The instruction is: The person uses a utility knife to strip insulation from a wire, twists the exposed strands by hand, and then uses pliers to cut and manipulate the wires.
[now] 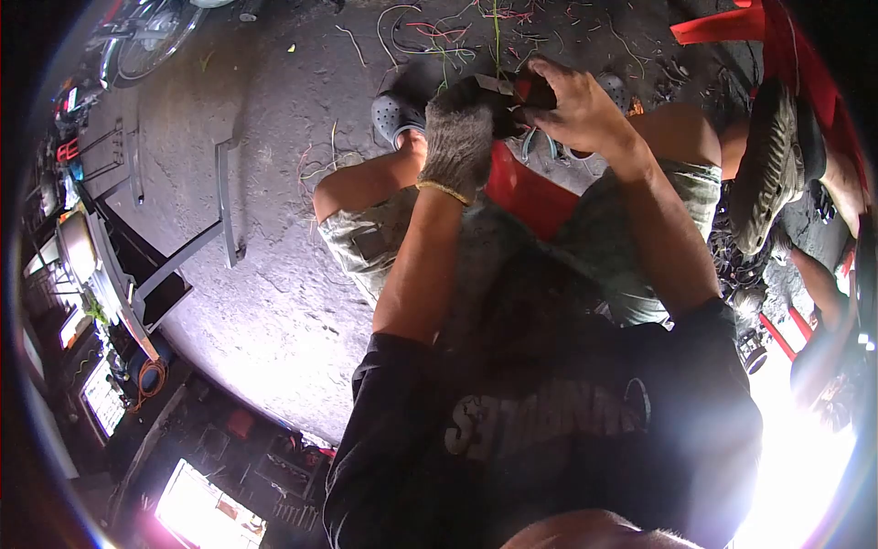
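My left hand (460, 144), in a grey knit glove with a yellow cuff, is closed around a dark, bulky part (501, 102) whose kind I cannot make out. My bare right hand (585, 108) grips the other side of that part, thumb and fingers curled about it. A yellow-green wire (497, 41) runs up from between the hands across the ground. Just below the right hand are pliers with teal handles (540, 142), partly hidden by the fingers. Between my legs lies a red surface (529, 190).
Loose wires (444, 37) litter the dirty floor ahead. At left stands a grey metal frame (224, 201), with a wheel (151, 46) at upper left. Another person's sandal (770, 169) is close on the right, beside red bars (722, 26) and dark scrap (745, 247).
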Demonstrator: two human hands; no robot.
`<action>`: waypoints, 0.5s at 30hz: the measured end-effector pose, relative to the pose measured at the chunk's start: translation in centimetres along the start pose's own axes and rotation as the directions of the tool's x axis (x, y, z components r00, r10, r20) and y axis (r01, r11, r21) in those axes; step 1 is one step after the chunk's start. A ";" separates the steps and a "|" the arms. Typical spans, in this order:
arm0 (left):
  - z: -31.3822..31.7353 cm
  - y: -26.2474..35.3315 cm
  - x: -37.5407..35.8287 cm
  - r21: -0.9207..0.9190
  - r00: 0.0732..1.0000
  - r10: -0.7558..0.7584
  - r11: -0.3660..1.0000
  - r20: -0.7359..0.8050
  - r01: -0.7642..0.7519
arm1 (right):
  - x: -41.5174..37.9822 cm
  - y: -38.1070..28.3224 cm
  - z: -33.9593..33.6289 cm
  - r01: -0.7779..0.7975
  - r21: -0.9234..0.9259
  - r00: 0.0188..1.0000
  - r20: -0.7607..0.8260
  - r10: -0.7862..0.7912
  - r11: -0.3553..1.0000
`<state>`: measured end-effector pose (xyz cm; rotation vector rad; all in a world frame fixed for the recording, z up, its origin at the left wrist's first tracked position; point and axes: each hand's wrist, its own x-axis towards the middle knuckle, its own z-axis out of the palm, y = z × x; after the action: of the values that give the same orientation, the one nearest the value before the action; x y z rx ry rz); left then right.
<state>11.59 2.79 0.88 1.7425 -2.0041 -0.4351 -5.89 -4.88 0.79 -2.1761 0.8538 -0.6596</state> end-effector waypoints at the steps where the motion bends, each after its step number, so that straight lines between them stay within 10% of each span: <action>1: 0.4 0.0 -0.2 -0.001 1.000 0.000 1.000 0.000 0.000 | 0.1 -0.1 -0.2 -0.079 -0.028 0.996 0.044 0.080 0.996; 3: -0.2 1.0 -0.1 -0.689 0.923 -0.365 0.639 0.121 0.343 | 0.3 -0.8 -0.7 -0.093 -0.042 0.994 0.058 0.095 0.995; 7: 0.5 -0.2 -0.3 -0.542 0.974 -0.225 0.821 -0.022 0.178 | 0.6 -0.7 -0.7 -0.134 -0.060 0.991 0.009 0.135 0.989; 9: -0.7 1.1 0.1 -0.902 0.861 -0.463 0.249 0.209 0.353 | 0.7 -0.8 -0.9 -0.154 -0.085 0.988 0.012 0.156 0.984; 15: -0.9 1.7 0.5 -0.929 0.763 -0.603 0.092 0.234 0.357 | 0.9 -1.5 0.0 -0.175 -0.204 0.983 0.013 0.181 0.963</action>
<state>10.61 2.58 2.56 1.3794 -0.4899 -1.2970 -4.76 -4.76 2.12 -2.2472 1.1267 -0.4644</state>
